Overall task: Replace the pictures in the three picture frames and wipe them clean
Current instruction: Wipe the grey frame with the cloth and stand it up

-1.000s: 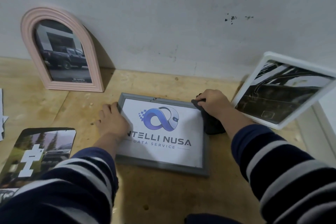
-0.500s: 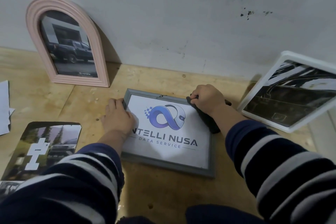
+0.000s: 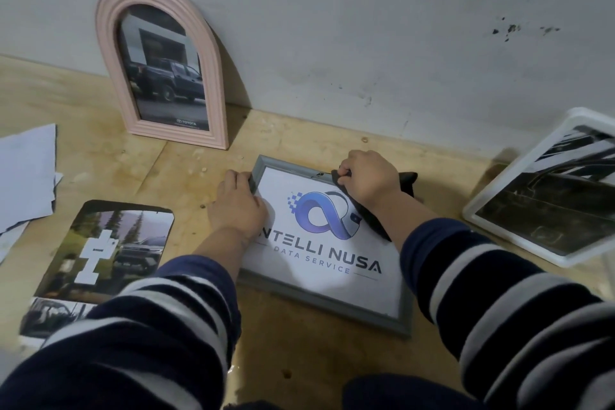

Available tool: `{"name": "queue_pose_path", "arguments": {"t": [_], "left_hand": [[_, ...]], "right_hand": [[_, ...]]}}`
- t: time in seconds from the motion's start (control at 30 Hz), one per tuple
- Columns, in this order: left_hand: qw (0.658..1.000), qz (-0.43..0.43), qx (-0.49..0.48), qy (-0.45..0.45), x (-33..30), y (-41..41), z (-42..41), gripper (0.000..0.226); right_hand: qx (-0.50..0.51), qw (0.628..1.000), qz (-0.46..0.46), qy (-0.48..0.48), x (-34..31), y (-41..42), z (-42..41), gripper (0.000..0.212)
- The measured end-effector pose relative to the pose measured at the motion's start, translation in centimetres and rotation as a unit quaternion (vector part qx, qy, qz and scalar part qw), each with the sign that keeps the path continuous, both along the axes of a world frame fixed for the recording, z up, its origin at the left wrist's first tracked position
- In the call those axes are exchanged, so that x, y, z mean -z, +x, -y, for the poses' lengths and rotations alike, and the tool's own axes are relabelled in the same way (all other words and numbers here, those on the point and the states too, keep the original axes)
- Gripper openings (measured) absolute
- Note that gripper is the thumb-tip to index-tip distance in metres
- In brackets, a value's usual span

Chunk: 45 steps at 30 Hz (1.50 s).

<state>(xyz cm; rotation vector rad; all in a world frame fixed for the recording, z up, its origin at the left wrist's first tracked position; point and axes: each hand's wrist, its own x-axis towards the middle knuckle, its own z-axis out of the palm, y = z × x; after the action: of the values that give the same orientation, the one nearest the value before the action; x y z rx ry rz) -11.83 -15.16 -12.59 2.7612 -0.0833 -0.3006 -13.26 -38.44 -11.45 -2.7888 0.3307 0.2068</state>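
Navy-and-grey striped sleeves (image 3: 519, 303) reach over a grey frame (image 3: 327, 304); a pink arched frame (image 3: 218, 83) stands far left, a white frame (image 3: 472, 215) right.

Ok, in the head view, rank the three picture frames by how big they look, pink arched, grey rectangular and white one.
1. Grey rectangular frame, nearest the camera.
2. Pink arched frame.
White frame: cut off by the picture's edge, unranked.
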Motion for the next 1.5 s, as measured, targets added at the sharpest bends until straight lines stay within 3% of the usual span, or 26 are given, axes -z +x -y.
{"name": "queue_pose_path", "arguments": {"t": [0.7, 1.27, 1.37, 1.5], "left_hand": [[0.992, -0.081, 0.036, -0.095, -0.1, 2.5, -1.8, 0.04], [0.99, -0.088, 0.008, -0.114, 0.3, 2.5, -1.7, 0.039], [0.989, -0.088, -0.003, -0.12, 0.0, 2.4, -1.6, 0.042], [0.986, -0.101, -0.018, -0.134, -0.3, 2.7, -1.6, 0.044]], "right_hand": [[-0.047, 0.998, 0.005, 0.04, -0.5, 3.2, -4.5, 0.013], [0.02, 0.991, 0.035, 0.125, 0.5, 5.5, -8.7, 0.008], [0.072, 0.97, 0.023, 0.231, 0.4, 6.3, -9.0, 0.008], [0.205, 0.883, 0.049, 0.42, -0.7, 6.2, -7.1, 0.012]]}}
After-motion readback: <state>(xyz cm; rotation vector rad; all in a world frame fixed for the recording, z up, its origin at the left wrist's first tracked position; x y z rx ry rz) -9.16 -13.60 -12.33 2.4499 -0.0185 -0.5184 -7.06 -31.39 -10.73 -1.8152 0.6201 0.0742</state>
